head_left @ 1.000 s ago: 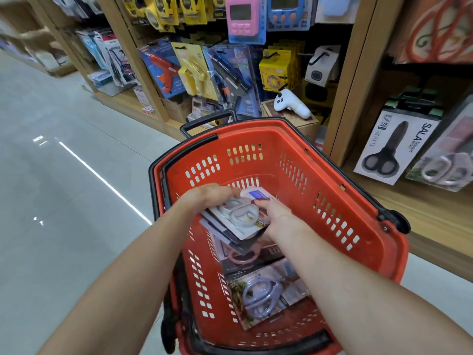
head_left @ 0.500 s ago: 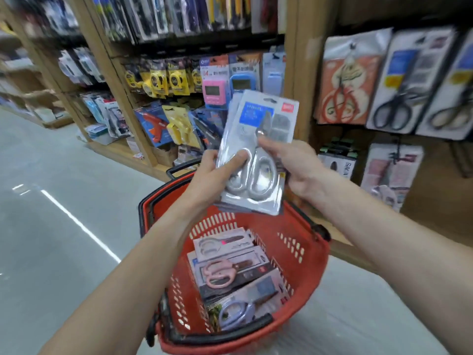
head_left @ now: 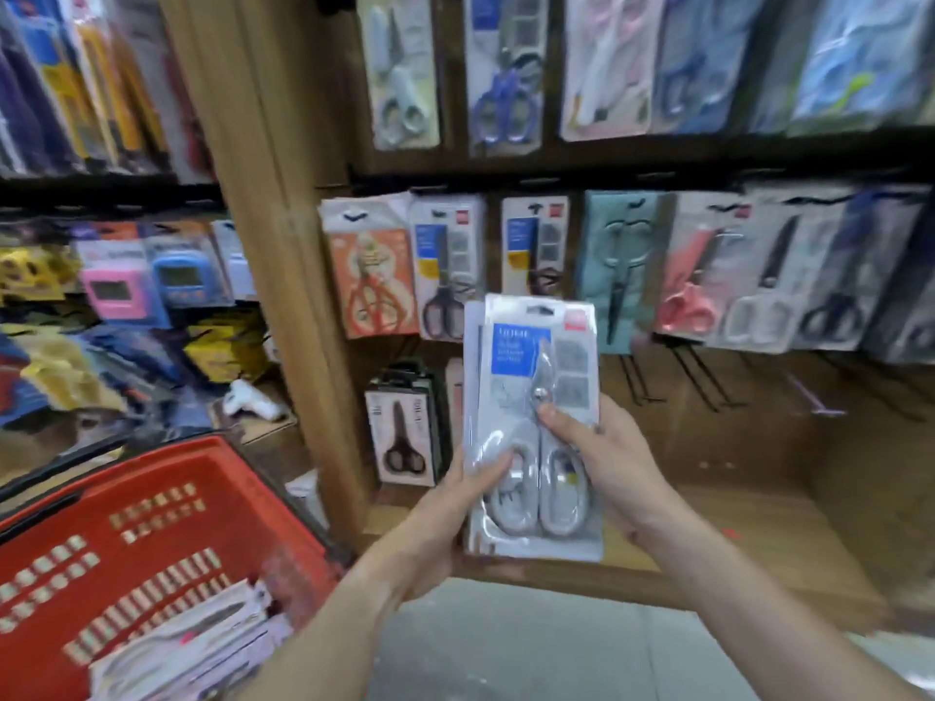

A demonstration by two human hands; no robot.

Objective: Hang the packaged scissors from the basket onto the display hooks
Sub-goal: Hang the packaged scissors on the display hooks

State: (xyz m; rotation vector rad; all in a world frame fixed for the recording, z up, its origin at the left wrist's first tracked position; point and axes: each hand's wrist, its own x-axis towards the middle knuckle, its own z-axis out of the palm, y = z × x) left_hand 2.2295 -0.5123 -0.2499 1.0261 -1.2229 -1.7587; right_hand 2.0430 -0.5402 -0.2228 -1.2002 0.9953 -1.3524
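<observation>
A small stack of packaged grey scissors (head_left: pixel 526 397) with a blue label is held upright in front of the display shelf. My left hand (head_left: pixel 445 518) grips its lower left edge, thumb across the front. My right hand (head_left: pixel 602 462) holds the right side, thumb pressed on the blister near the pivot. The red basket (head_left: pixel 167 523) sits at lower left with more scissor packs (head_left: pixel 187 645) lying in it. Several bare black display hooks (head_left: pixel 673 376) stick out of the wooden back panel, right of the pack.
Rows of hanging scissor packs (head_left: pixel 445 265) fill the shelf above and beside the held stack. A wooden upright post (head_left: pixel 283 245) separates this bay from the left one with timers and tools. A boxed black scissors stack (head_left: pixel 405 432) stands on the low shelf board.
The packs came out of the basket in both hands and rose toward the scissor display. The view swung right and up, so the basket now lies at lower left.
</observation>
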